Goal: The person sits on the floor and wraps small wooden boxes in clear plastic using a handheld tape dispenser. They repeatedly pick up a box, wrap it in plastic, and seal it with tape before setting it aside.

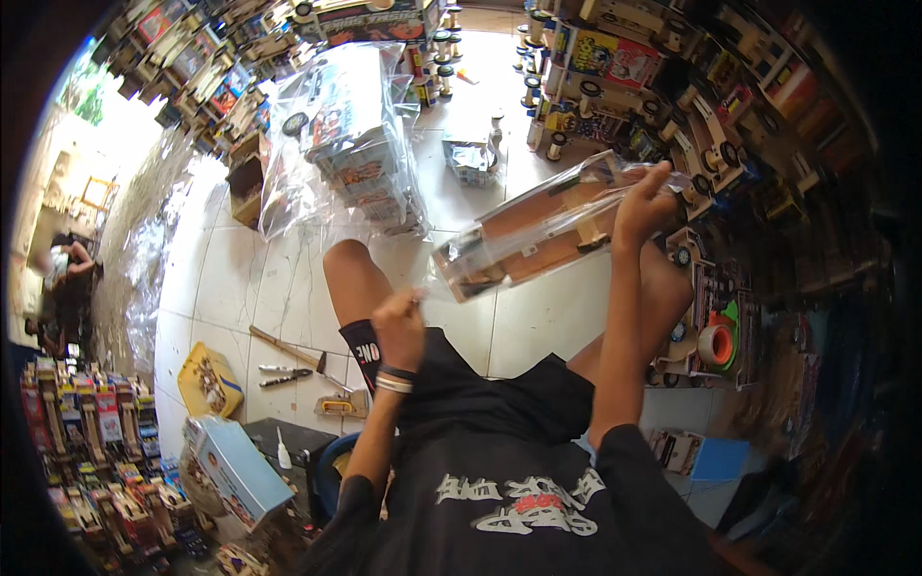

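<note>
A long brown wooden toy body [538, 230], with small pale blocks fixed to it, slants across in front of me inside a clear plastic bag [509, 245]. The toy's near left end points toward my left hand [399, 319], whose closed fingers pinch the edge of the bag just off the wood. At the far right end, my right hand [643, 206] is closed around gathered plastic. The fingertips of my right hand are partly hidden. Both hands hold the bagged toy above the tiled floor, between my knees.
Ahead on the left stands a large plastic-wrapped bundle of printed toys [360, 163]. Wheeled wooden toys [624, 67] crowd the right side. A hammer [288, 348], pliers [285, 372] and a yellow tray [206, 379] lie at left. An orange tape roll [715, 344] sits at right.
</note>
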`<state>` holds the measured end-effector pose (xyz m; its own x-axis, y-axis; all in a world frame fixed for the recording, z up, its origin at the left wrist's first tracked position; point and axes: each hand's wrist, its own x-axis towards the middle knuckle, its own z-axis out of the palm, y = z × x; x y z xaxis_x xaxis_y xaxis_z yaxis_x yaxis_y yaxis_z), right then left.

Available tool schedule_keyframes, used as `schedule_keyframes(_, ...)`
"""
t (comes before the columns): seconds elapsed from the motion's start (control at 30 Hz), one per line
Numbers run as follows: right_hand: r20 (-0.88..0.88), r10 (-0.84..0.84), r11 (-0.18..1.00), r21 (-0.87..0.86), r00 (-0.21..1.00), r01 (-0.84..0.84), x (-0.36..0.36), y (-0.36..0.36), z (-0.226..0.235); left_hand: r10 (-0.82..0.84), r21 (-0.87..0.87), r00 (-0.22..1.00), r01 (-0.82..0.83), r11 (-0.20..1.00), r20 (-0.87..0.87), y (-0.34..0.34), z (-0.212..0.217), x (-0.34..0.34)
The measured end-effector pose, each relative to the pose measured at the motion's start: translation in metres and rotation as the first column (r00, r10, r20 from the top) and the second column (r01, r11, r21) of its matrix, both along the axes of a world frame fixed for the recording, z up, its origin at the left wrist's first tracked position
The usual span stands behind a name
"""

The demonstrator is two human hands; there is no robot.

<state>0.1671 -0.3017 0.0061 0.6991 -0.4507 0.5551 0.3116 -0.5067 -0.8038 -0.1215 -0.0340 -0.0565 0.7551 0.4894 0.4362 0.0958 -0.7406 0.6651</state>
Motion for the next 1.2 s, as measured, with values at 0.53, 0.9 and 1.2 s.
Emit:
schedule_keyframes(0.53, -0.565, -0.058, 0.997, -0.071, 0.823, 0.022, 0.014, -0.115, -0.164, -0.048, -0.185, 0.927, -0.023, 0.982, -0.371, 0.106, -0.125, 0.063)
schedule_keyframes(0.9, -0.751, 0.399, 0.175, -0.501, 0.526, -0.848, -0.048, 0.086, -0.163, 0.068, -0.875, 0.996, -0.089, 0.475, -0.064, 0.086, -0.155, 0.078)
schedule_keyframes(1.2, -0.652, -0.054, 0.379, -0.714, 0.757, -0.588, 0.041, -0.142, -0.077, 0.224, -0.750, 0.917, -0.398, 0.528, -0.329, 0.088, -0.143, 0.101)
